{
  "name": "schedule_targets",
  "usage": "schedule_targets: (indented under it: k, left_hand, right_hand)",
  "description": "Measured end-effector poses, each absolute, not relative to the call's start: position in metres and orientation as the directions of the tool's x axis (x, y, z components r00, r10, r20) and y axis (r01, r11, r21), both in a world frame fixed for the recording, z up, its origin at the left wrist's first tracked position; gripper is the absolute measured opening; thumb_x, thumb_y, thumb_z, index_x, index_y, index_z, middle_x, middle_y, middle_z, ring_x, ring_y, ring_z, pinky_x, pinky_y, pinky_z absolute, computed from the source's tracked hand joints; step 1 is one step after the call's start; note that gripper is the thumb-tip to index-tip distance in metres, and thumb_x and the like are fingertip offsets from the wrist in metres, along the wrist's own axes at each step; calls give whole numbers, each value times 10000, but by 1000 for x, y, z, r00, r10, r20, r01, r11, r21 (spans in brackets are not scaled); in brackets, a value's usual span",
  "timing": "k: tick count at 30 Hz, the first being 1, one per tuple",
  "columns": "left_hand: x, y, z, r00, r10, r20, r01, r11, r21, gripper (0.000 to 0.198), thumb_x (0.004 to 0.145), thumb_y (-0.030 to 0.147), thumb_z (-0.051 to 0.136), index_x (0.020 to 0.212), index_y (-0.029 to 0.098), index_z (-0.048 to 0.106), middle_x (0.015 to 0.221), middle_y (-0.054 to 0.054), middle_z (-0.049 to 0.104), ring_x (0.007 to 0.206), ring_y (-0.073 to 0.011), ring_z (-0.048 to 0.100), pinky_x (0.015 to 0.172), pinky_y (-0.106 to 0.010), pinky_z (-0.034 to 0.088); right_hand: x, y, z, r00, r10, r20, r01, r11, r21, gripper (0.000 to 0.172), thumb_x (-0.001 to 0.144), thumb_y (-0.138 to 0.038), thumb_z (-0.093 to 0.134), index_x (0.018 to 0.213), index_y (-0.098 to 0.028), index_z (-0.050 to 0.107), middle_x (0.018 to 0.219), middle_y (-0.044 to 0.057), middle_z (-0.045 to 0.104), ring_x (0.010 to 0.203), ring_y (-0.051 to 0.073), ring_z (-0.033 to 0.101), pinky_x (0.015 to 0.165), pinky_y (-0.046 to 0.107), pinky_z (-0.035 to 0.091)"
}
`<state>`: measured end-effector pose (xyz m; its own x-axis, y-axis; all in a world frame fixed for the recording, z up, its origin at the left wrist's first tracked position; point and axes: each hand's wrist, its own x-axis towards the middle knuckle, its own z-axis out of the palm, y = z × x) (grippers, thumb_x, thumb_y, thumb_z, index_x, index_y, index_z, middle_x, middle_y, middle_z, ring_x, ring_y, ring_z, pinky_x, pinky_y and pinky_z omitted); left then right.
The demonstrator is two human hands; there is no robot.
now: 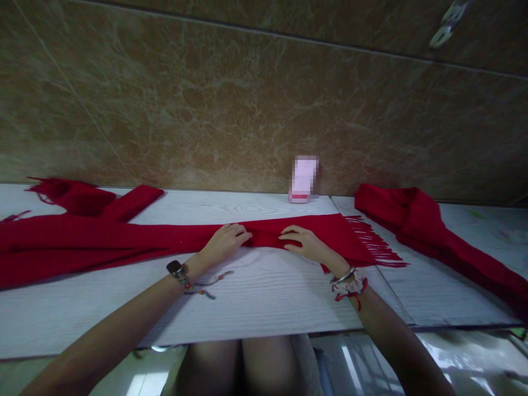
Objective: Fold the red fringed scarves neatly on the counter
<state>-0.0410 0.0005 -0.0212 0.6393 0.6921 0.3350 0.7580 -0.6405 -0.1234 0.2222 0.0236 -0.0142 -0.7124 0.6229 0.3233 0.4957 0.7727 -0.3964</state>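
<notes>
Across the white table (264,302), red scarf (165,239) runs left to right under left hand (225,242) and, nearer its fringe (379,242), right hand (307,243), fingers half-curled, any grip hard to tell.

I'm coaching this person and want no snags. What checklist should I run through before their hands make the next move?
1. Left hand at the red scarf: ok, on the cloth.
2. Right hand at the same scarf: ok, though how firmly it presses, cannot tell.
3. Fringe spread at the right end: ok.
4. Scarf smooth: not ok, a long crease runs along its left part.
5. Pink object apart from the scarf: ok.
6. Scarf's underside: cannot tell, hidden.
</notes>
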Motion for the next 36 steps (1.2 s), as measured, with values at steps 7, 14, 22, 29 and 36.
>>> schedule_targets:
  k: [7,14,22,29,36]
  left_hand:
    - [-28,-8,-16,694,660,288,717,-669,-196,143,804,213,550,924,161,609,922,-61,620,863,-185,552,745,-304,392]
    - [-22,-10,-16,618,727,299,785,-552,-281,120,816,182,525,903,146,599,896,-74,631,820,-200,581,708,-308,408]
    - [-22,-18,-2,374,844,384,918,-280,-279,198,786,69,432,896,126,586,881,-120,608,840,-242,556,685,-338,415]
    - [-87,-26,37,173,938,300,950,-80,-301,253,688,41,430,882,128,568,908,-122,569,887,-258,535,712,-341,423]
    - [-236,-67,48,292,949,119,942,-264,-208,316,683,171,414,963,106,544,998,-68,579,927,-217,525,830,-332,430]
  right_hand:
    - [217,23,-19,-685,651,327,502,747,-435,252,826,-153,476,1017,-193,635,991,69,609,924,160,570,837,307,474]
    - [218,25,-25,-594,736,325,455,641,-619,430,776,-111,480,1193,-212,514,1071,55,625,960,149,577,861,328,463]
    - [221,25,-27,-596,746,297,426,608,-670,562,640,-46,490,1182,-192,524,1015,42,655,930,153,597,860,327,460]
    - [225,26,-28,-620,733,279,414,608,-677,623,582,-27,458,1180,-188,525,1016,46,652,940,168,591,876,350,449]
    - [225,24,-24,-650,722,239,427,606,-671,609,606,-51,476,1202,-171,504,1072,70,629,982,184,577,904,369,432]
